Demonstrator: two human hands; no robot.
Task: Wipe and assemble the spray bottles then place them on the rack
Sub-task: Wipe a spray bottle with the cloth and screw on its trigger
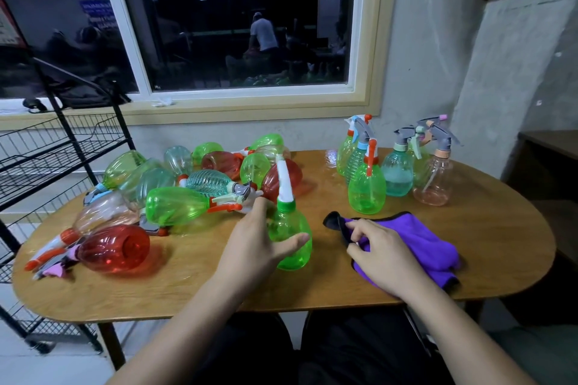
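The wooden counter fills mid-frame, with the black wire rack at the left edge. Loose bottles lie heaped centre-left, and assembled sprayers stand upper right. At centre, the left hand has its grip wrapped round an upright green spray bottle. Just right of it, the right hand pinches the purple cloth in its grip.

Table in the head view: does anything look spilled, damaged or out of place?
Nothing looks damaged. A heap of spray bottles lies tipped over at the left of the table, while the upright bottles stand at the right. A glossy patch beside them may be water; I cannot tell.
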